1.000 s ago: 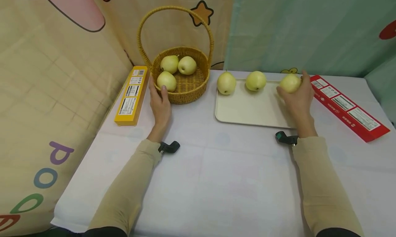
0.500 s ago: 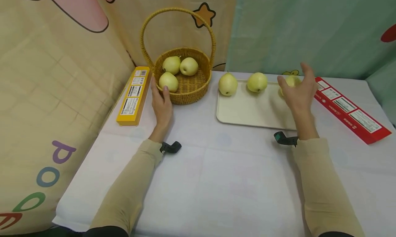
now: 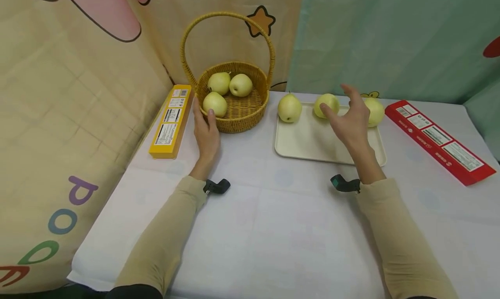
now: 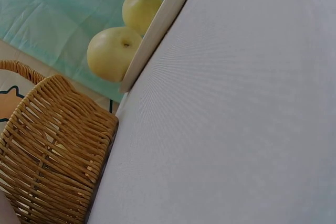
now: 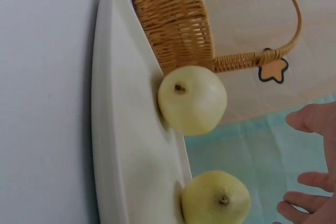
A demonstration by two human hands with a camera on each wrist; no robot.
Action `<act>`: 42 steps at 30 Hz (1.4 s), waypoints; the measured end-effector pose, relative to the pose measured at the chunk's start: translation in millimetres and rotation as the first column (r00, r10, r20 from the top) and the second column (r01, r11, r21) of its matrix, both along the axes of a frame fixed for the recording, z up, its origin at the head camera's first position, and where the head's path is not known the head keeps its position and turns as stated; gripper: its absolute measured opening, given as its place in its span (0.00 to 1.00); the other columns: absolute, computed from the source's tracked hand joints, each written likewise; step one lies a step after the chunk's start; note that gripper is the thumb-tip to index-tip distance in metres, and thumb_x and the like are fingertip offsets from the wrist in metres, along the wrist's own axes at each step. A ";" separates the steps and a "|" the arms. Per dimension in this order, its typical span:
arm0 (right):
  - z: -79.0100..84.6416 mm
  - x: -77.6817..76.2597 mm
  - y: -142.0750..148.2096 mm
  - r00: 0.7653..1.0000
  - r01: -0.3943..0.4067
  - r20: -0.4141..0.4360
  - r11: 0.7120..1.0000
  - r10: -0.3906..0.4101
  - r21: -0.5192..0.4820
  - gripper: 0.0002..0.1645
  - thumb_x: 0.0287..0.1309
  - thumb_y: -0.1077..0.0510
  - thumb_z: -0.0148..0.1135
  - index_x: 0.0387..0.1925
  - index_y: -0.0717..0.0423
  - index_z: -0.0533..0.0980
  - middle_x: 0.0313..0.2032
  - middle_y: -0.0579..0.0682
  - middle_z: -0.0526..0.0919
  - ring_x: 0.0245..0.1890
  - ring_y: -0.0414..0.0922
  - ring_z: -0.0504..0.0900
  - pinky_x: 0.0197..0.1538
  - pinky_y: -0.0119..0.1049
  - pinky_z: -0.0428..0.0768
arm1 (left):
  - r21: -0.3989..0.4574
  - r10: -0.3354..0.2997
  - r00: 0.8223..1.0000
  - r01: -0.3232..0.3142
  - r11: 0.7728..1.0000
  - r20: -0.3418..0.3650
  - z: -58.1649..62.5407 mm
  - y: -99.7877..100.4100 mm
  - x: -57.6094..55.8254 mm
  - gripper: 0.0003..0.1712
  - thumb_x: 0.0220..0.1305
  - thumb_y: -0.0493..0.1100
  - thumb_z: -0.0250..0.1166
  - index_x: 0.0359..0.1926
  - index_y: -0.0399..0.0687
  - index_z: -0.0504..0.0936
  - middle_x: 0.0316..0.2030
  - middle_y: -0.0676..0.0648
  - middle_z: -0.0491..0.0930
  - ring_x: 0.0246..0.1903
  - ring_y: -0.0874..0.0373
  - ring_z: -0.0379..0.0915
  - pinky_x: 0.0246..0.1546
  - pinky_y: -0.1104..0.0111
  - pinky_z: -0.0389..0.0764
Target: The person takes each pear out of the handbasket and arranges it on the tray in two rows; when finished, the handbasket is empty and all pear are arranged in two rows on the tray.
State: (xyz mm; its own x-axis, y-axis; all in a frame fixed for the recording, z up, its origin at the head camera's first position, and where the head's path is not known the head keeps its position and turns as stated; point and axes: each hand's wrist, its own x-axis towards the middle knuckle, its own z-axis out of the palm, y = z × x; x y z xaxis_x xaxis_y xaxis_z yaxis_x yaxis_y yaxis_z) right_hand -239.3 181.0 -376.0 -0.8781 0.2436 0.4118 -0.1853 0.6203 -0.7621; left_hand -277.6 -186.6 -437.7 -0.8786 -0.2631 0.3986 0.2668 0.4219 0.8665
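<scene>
I see the left hand (image 3: 207,136) touching the basket's (image 3: 239,124) near-left side, thumb apart from straight fingers | right hand (image 3: 352,123) above the tray (image 3: 302,142), thumb and fingers spread | pears (image 3: 290,108): three in the basket, three along the tray's far edge: left corner, middle, right corner | red box (image 3: 439,140) toward the table's (image 3: 281,234) right edge

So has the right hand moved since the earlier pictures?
Yes, the right hand has moved left over the tray, from the right pear toward the middle pear.
</scene>
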 end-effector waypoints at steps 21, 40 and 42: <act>-3.2 -11.8 -98.6 0.963 -0.261 -0.053 0.964 0.264 0.058 0.42 0.62 0.47 0.73 0.73 0.55 0.71 0.70 0.55 0.77 0.73 0.54 0.71 0.77 0.50 0.66 | 0.023 0.020 1.000 -0.020 1.000 0.000 -1.6 3.8 1.7 0.36 0.86 0.57 0.41 0.86 0.53 0.47 0.85 0.54 0.48 0.82 0.65 0.43 0.81 0.72 0.46; 25.9 -62.6 -215.5 0.836 -0.474 0.167 0.841 0.523 -0.263 0.44 0.66 0.44 0.71 0.77 0.53 0.66 0.72 0.56 0.76 0.71 0.52 0.76 0.69 0.41 0.78 | 0.062 0.052 0.998 -0.054 0.997 0.035 2.5 2.3 0.3 0.33 0.87 0.51 0.40 0.86 0.61 0.47 0.84 0.62 0.48 0.80 0.72 0.44 0.79 0.76 0.47; 27.6 -68.6 -220.9 0.828 -0.451 0.211 0.841 0.519 -0.298 0.44 0.66 0.43 0.71 0.77 0.53 0.66 0.72 0.57 0.75 0.71 0.53 0.76 0.68 0.40 0.79 | 0.064 0.054 0.998 -0.056 0.996 0.033 2.4 2.0 0.1 0.33 0.87 0.49 0.40 0.86 0.61 0.47 0.84 0.62 0.48 0.80 0.72 0.43 0.79 0.76 0.47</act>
State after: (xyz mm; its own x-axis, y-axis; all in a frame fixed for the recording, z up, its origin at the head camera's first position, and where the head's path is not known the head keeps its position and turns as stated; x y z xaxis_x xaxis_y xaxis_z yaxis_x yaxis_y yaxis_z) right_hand -307.8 -39.8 -348.3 -0.9741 -0.1885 0.1251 -0.1799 0.3100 -0.9336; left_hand -277.5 -184.6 -435.4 -0.8739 -0.3355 0.3519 0.2174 0.3778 0.9000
